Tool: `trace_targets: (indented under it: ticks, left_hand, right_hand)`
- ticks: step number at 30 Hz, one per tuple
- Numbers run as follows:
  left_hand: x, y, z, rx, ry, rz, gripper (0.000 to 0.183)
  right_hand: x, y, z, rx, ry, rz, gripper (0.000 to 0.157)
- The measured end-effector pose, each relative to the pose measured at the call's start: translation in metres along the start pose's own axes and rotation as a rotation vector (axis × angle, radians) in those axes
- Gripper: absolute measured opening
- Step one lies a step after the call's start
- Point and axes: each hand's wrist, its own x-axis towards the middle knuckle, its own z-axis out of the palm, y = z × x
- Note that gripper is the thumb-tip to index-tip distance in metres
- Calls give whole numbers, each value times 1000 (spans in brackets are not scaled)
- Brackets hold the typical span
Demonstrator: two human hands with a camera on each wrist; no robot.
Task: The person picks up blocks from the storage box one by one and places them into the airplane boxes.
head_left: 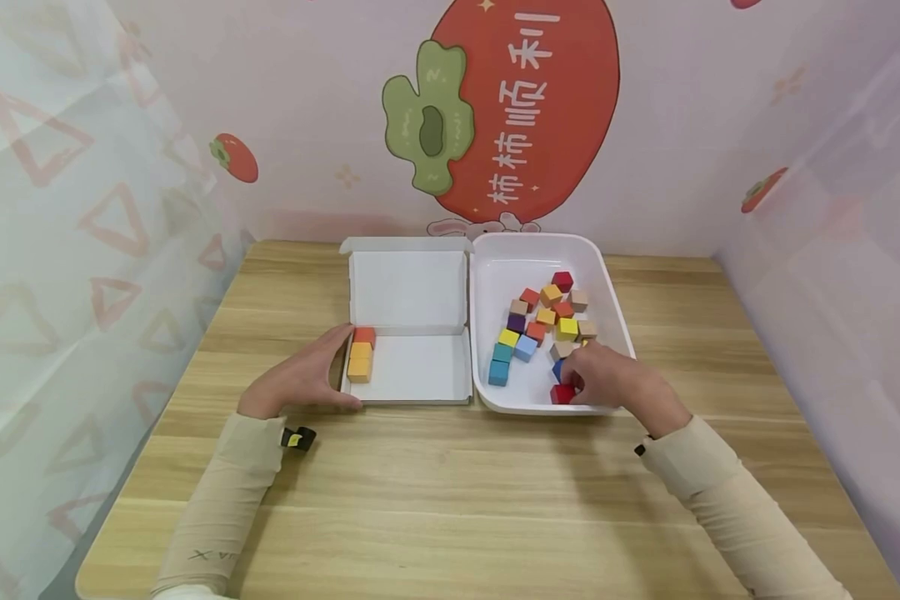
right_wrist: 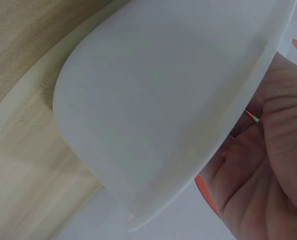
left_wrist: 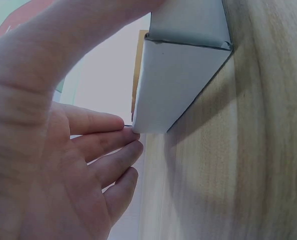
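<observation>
My left hand (head_left: 303, 377) is at the left side of an opened white cardboard box (head_left: 423, 367). Its thumb lies by the front left corner, and in the left wrist view its fingers (left_wrist: 113, 145) are nearly straight and touch the box's corner. Inside, along the left wall, a red-orange cube (head_left: 363, 336) and two yellow-orange cubes (head_left: 360, 369) stand in a column. My right hand (head_left: 603, 375) reaches over the rim of a white plastic tray (head_left: 495, 250), fingers bent down beside a blue cube (head_left: 557, 370) and a red cube (head_left: 562, 394). Whether it grips one is hidden.
Several loose cubes in red, yellow, teal, purple, light blue and bare wood lie in the tray, with teal cubes (head_left: 499, 372) at its left. The box lid (head_left: 408, 283) stands raised at the back. Both containers sit side by side on a wooden table (head_left: 435, 500) against a printed wall.
</observation>
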Motion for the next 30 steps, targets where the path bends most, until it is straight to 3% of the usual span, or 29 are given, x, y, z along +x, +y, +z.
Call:
trace_targets:
  ticks: [7,17,25,30]
  left_hand:
    - [0,0,0,-9,10,3,132]
    - [-1,1,-1,-23,15,9,130]
    - [-1,2,-1,-11,3,7,133]
    - [-1,1,0,-11,7,4,133]
  right_hand:
    - [-6,-6,-11,-3,51,-5,26]
    - [-11,-45,-52,-6,179,-88,36]
    - [1,-80,-68,-43,233,-179,34]
    - [16,-110,-71,-48,216,-224,31]
